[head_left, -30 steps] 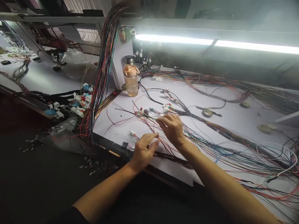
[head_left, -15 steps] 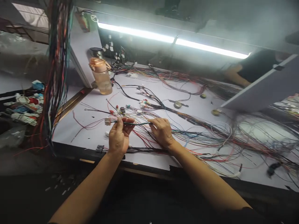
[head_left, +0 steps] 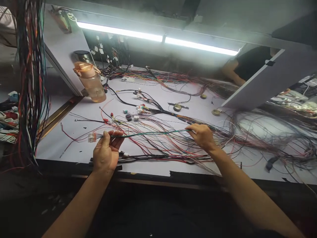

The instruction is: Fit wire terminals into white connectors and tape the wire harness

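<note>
A thin bundle of green and dark wires (head_left: 153, 133) runs taut between my two hands above the table. My left hand (head_left: 106, 151) pinches it with the thumb close to a pale connector (head_left: 92, 137) with orange parts, which sticks out on the left. My right hand (head_left: 203, 136) is closed round the bundle farther right, fingertips together. Beneath the bundle lie many loose wires, red ones among them. Just beyond are small connectors: a red one (head_left: 105, 120), a black one (head_left: 128, 117) and a white one (head_left: 140, 109).
A drink bottle (head_left: 90, 81) stands at the back left. Hanging wires (head_left: 31, 79) are at the far left. Tape rolls (head_left: 177, 107) lie mid-table. A white panel (head_left: 255, 81) slants at the right, with another person's arm (head_left: 232, 74) behind it. A black-sleeved harness (head_left: 148, 157) lies along the front edge.
My right hand has slid rightward, away from the left hand, so a longer stretch of the wire bundle shows between them. The left hand still grips near the connector. The camera view has shifted right.
</note>
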### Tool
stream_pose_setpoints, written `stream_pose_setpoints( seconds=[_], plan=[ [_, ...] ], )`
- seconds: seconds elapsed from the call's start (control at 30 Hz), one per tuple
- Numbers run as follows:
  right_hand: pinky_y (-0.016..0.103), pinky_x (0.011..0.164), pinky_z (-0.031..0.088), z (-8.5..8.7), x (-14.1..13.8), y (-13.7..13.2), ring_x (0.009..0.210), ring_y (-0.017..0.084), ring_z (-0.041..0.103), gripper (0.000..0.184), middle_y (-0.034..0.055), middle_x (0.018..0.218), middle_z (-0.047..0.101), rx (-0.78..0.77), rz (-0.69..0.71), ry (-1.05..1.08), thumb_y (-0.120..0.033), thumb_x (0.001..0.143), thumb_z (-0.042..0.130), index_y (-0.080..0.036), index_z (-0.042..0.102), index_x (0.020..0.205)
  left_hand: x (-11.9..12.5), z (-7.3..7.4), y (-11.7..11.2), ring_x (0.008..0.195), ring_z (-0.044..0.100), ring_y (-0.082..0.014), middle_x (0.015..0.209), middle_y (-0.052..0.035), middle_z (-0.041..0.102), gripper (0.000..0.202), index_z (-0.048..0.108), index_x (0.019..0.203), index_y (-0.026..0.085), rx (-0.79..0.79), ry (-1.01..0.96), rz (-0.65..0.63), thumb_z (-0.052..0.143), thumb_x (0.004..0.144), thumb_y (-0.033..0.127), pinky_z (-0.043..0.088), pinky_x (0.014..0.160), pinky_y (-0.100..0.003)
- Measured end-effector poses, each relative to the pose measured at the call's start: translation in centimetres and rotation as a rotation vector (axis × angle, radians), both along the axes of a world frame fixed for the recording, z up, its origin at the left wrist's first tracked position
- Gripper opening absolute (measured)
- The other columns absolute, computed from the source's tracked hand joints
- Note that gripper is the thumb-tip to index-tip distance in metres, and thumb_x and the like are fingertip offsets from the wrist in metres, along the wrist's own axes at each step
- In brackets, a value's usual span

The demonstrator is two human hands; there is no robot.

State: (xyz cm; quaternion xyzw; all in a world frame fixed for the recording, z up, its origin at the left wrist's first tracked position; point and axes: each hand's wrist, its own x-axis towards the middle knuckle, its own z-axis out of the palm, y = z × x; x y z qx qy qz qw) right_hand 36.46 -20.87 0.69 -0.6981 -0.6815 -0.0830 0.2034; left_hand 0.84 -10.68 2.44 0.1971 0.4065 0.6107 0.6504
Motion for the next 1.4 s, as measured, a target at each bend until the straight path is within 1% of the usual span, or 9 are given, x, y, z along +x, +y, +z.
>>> stream_pose_setpoints(
  seconds=[0.13,0.27,0.47,0.57,0.67,0.8,1.0,1.2,1.4],
  plan=[
    [0.037,0.085,0.040,-1.0,2.2,-2.1,0.094,0.021,0.064,0.019,0.0072,0.097,0.072,-0.024,0.126,-0.088,-0.025,0.091,0.052,-0.021,0.070,0.096,0.6,-0.4,-1.6,0.074,0.070,-0.0170,0.071,-0.0034,0.068,0.024,0.062,0.081,0.012,-0.029,0.030,-0.038,0.067,0.083,0.036,0.057,0.077,-0.033],
    [0.043,0.094,0.038,-0.5,0.9,-2.5,0.107,0.024,0.060,0.033,0.0096,0.113,0.068,-0.036,0.210,-0.049,-0.038,0.091,0.055,-0.021,0.063,0.118,0.7,-0.9,-2.2,0.074,0.070,-0.0176,0.072,-0.0031,0.068,0.030,0.061,0.081,0.013,-0.019,0.074,-0.029,0.072,0.077,0.040,0.055,0.082,-0.038],
    [0.038,0.098,0.038,1.2,-9.6,-0.7,0.115,0.022,0.055,0.038,0.0088,0.122,0.064,0.081,0.325,0.104,-0.039,0.093,0.052,-0.019,0.057,0.126,0.3,-0.6,-1.8,0.077,0.070,-0.0179,0.074,-0.0026,0.068,0.029,0.061,0.082,0.013,0.014,0.089,-0.039,0.070,0.080,0.041,0.055,0.082,-0.037],
    [0.038,0.101,0.034,0.8,-14.5,0.2,0.115,0.021,0.054,0.040,0.0100,0.123,0.063,0.069,0.280,0.118,-0.039,0.096,0.047,-0.016,0.053,0.129,-0.2,0.2,-1.9,0.075,0.069,-0.0178,0.072,-0.0026,0.067,0.022,0.062,0.082,0.013,0.000,0.113,-0.020,0.064,0.085,0.034,0.057,0.077,-0.035],
    [0.040,0.101,0.031,-0.3,-16.5,0.8,0.106,0.020,0.056,0.043,0.0090,0.112,0.066,0.056,0.253,0.116,-0.043,0.095,0.048,-0.017,0.051,0.129,-0.5,0.9,-2.0,0.074,0.068,-0.0168,0.070,-0.0018,0.067,0.019,0.063,0.081,0.014,-0.007,0.157,0.002,0.059,0.088,0.031,0.057,0.078,-0.035],
    [0.034,0.086,0.035,-1.7,-16.5,1.0,0.083,0.016,0.055,0.021,0.0029,0.087,0.066,0.039,0.243,0.069,-0.030,0.097,0.047,-0.022,0.062,0.109,-0.2,1.3,-2.9,0.080,0.068,-0.0189,0.074,-0.0009,0.068,0.020,0.066,0.080,0.019,-0.053,0.233,0.006,0.061,0.086,0.037,0.052,0.096,-0.043],
    [0.029,0.068,0.036,-1.9,-16.3,0.9,0.072,0.014,0.052,0.021,0.0024,0.078,0.062,0.082,0.228,0.068,-0.022,0.098,0.043,-0.021,0.064,0.094,0.9,1.2,-4.8,0.097,0.066,-0.0275,0.091,-0.0051,0.072,0.042,0.069,0.088,0.023,0.005,0.291,-0.093,0.056,0.080,0.063,0.043,0.106,-0.052],
    [0.026,0.061,0.036,-1.6,-15.8,0.2,0.067,0.011,0.054,0.027,-0.0004,0.072,0.062,0.097,0.380,0.027,-0.028,0.100,0.041,-0.021,0.064,0.090,0.4,0.5,-3.2,0.077,0.068,-0.0212,0.070,-0.0011,0.069,0.025,0.065,0.075,0.020,-0.107,0.371,-0.055,0.059,0.085,0.042,0.049,0.097,-0.047],
    [0.023,0.057,0.036,-2.9,-15.0,-0.2,0.065,0.009,0.055,0.028,-0.0019,0.069,0.060,0.047,0.390,0.080,-0.030,0.100,0.042,-0.021,0.065,0.087,0.7,-1.3,-3.2,0.071,0.068,-0.0220,0.065,-0.0025,0.069,0.028,0.059,0.076,0.020,-0.036,0.442,-0.079,0.056,0.087,0.045,0.053,0.063,-0.033]
  ],
)
